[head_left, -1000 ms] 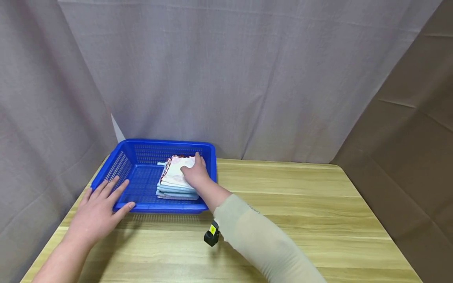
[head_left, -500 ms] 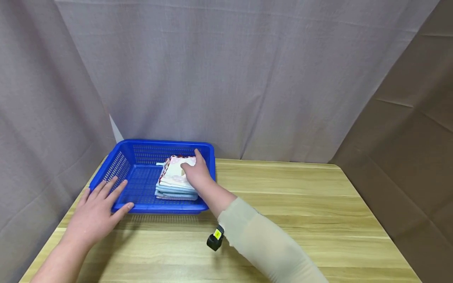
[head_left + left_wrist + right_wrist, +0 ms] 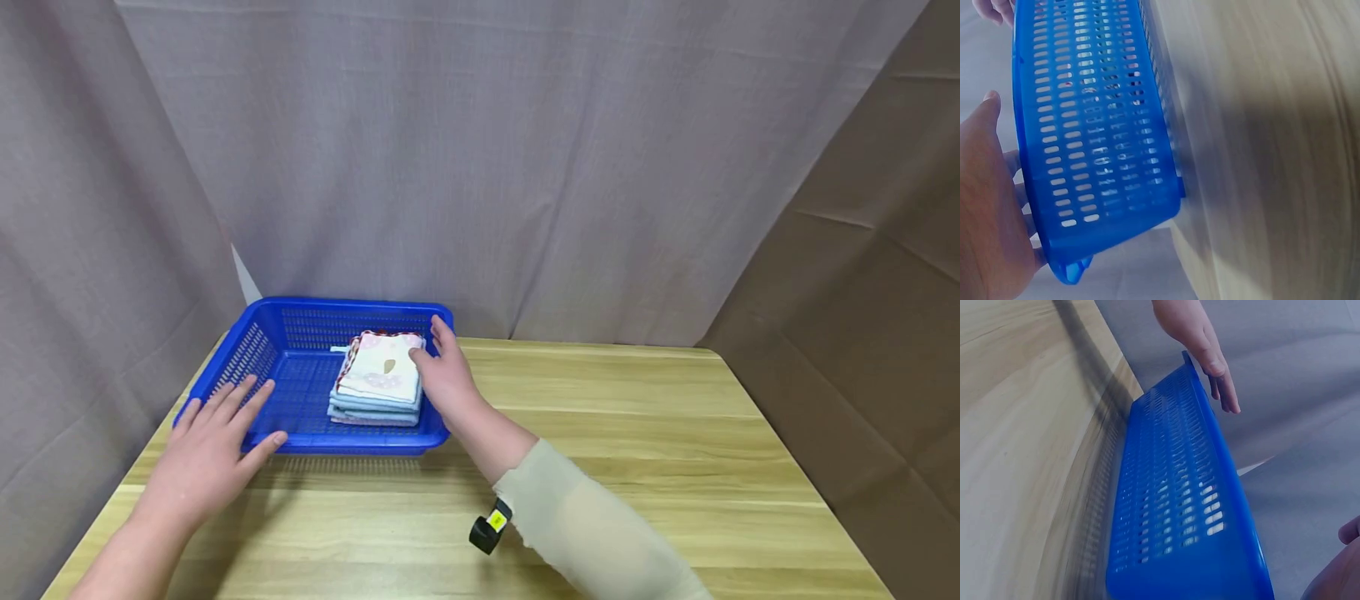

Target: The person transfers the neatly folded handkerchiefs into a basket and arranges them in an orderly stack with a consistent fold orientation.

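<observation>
Folded cloths lie in a neat stack [image 3: 380, 371] in the right part of a blue plastic basket [image 3: 345, 444]. The top cloth is white with pale pink patches and a small tan mark; light blue layers show below it, and a red-checked edge along its left side. My left hand [image 3: 198, 458] rests with spread, straight fingers over the basket's front left corner; in the left wrist view the hand [image 3: 991, 212] lies along the rim. Beside the stack's right edge, above the basket's right side, is my right hand [image 3: 450, 379], fingers extended and holding nothing.
The basket stands at the back left of a wooden table [image 3: 600, 467]. A grey curtain [image 3: 487, 167] hangs close behind it, and a brown panel [image 3: 847, 292] rises at the right. A small black device [image 3: 490, 527] hangs below the right sleeve [image 3: 585, 517].
My right hand has moved off the top of the stack to the right, uncovering the top cloth's tan mark. The left hand has stayed at the basket's corner.
</observation>
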